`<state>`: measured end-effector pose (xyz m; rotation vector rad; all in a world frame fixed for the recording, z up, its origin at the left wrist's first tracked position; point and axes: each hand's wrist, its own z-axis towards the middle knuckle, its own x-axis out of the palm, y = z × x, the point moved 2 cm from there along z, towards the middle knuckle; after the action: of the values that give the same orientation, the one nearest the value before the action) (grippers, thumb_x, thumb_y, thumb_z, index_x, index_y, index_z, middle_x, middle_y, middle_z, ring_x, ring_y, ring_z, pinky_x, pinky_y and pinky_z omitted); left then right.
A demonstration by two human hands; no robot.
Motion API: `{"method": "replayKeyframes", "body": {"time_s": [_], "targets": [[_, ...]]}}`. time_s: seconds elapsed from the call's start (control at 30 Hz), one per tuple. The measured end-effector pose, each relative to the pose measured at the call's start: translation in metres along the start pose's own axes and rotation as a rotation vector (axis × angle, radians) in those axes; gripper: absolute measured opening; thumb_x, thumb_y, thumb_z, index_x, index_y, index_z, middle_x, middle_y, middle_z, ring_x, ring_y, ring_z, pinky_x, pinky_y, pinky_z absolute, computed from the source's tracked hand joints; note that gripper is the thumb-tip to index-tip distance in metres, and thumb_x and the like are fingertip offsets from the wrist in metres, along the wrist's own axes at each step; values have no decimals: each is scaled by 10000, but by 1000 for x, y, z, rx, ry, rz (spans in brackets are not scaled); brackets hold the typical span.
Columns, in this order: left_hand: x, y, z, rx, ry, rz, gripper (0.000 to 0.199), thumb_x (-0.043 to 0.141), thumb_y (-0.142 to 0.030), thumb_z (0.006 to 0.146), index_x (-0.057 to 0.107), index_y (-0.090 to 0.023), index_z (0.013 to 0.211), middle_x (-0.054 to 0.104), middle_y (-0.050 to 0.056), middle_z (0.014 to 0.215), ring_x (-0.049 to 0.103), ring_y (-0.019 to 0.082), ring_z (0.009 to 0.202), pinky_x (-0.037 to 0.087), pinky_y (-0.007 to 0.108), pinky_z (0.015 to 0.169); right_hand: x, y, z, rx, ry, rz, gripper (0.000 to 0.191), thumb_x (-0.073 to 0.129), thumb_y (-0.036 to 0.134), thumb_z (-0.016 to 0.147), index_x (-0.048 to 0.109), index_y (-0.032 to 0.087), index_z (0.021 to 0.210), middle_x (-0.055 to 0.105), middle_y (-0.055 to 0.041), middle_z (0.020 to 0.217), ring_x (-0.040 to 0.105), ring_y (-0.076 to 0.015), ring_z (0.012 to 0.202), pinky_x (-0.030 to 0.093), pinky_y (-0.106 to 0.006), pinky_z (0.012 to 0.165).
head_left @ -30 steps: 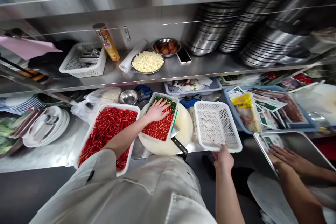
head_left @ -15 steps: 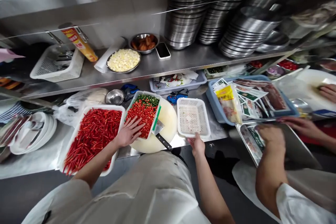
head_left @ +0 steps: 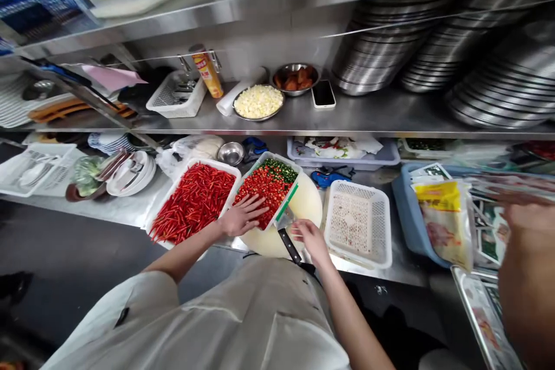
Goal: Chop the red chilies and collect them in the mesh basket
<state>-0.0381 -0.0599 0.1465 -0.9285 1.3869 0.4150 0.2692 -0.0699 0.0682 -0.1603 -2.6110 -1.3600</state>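
Observation:
My left hand (head_left: 243,217) lies with fingers spread over the near left edge of a plastic container (head_left: 289,201) of chopped red chillies (head_left: 262,193) and chopped green chillies (head_left: 281,170). This container rests on a round cutting board (head_left: 309,199). A cleaver with a black handle (head_left: 289,244) also lies on the board, its blade partly hidden by the container. Just right of the handle is my right hand (head_left: 311,239), fingers loosely bent and apart, holding nothing visible. A white tub of whole red chillies (head_left: 195,202) stands left of my left hand.
Right of the board sits a white perforated basket (head_left: 358,222), then a blue tub (head_left: 416,231) of packets. Another person's blurred arm (head_left: 526,277) reaches in at far right. The shelf (head_left: 299,121) above holds a bowl of chopped pale pieces (head_left: 259,100), a phone (head_left: 324,93) and stacked metal bowls (head_left: 377,40).
My right hand has left the white basket's front edge and moved left to the cleaver handle. My left hand stays spread at the chopped chillies. The camera view has turned left.

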Motion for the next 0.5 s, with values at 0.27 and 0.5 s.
{"method": "replayKeyframes", "body": {"time_s": [0.27,0.5], "targets": [[-8,52,3,-167,-248,-69,719,432,-473,1132,215,-173,1749,298,182,1770,247,316,1671,270,588,1354,85,-18,7,-31,93,-222,563,830,663,668,652,250,1006,786,-47,930,757,-282,898,603,-342,690],[-4,71,-16,-304,-441,-423,633,403,-552,1099,442,-303,1680,409,53,1742,353,270,1636,262,474,1374,94,-38,31,72,-92,-178,568,762,493,536,664,351,1077,795,-22,1023,767,-375,977,594,-416,631]]}}
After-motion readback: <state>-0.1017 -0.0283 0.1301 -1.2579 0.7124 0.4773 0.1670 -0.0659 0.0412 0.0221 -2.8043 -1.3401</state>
